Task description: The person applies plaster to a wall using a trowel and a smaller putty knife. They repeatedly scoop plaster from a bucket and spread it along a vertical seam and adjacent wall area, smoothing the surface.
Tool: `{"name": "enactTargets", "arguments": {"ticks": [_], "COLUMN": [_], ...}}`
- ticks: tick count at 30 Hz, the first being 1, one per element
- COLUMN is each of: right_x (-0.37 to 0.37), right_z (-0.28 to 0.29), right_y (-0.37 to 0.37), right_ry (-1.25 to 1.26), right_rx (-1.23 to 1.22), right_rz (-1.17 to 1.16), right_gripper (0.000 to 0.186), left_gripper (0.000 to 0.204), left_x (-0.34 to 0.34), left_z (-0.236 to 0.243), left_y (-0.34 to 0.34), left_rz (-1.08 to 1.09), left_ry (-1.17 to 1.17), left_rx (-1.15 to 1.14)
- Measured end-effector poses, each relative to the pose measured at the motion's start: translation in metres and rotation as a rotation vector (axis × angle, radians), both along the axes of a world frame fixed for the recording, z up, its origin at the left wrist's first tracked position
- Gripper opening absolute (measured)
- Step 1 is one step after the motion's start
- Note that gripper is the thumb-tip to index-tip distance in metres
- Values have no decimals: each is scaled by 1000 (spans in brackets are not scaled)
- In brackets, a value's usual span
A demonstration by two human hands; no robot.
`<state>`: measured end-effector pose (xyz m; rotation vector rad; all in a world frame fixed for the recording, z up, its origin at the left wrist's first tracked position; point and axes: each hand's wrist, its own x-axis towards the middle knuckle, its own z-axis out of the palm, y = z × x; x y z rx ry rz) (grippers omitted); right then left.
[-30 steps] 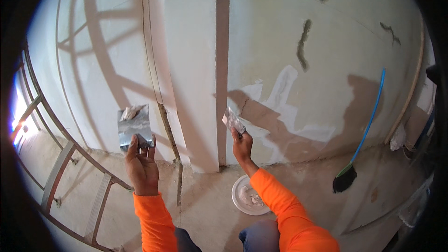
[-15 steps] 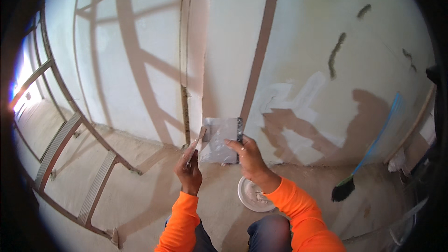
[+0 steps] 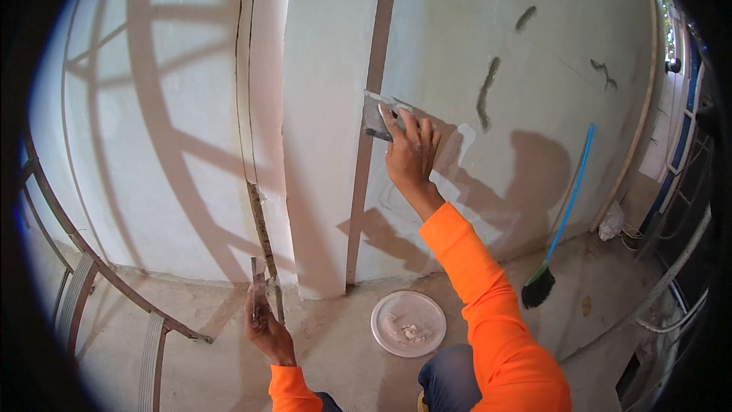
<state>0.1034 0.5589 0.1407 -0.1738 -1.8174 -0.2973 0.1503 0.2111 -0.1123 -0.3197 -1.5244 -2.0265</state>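
Observation:
My right hand [image 3: 408,149] is closed on a metal putty blade [image 3: 374,126], pressed to the wall [image 3: 450,46] beside the pale pillar's right edge. Low at the centre left, my left hand [image 3: 267,320] grips a second metal blade [image 3: 258,275], seen nearly edge-on in front of the pillar's foot. A white round dish [image 3: 379,324] with pale putty in it lies on the floor below my right arm. Thin white patches and several dark grooves mark the right-hand wall.
Metal ladder steps [image 3: 152,351] curve along the left. A broom [image 3: 540,286] with a blue handle leans on the right wall. A wooden batten [image 3: 637,145], white bundle [image 3: 610,221] and tubular metal frames [image 3: 690,313] are at the far right. Concrete floor [image 3: 320,358] runs underneath.
My right hand has risen up the wall with its blade, which now lies against the surface. My left hand has dropped lower, apart from the right, its blade turned edge-on.

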Motion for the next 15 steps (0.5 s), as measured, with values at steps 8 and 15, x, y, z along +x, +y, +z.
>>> {"name": "enactTargets", "arguments": {"ticks": [8, 15], "right_x": [-22, -25], "right_z": [-34, -22], "right_y": [-41, -40], "right_ry": [-80, -87], "right_rx": [157, 115], "right_rz": [-102, -50], "right_gripper": [62, 63], "left_gripper": [44, 39], "left_x": [4, 6], "left_z": [7, 7], "left_y": [4, 3], "left_rz": [-28, -49], "left_ry": [-28, -13], "left_rx": [32, 104]}}
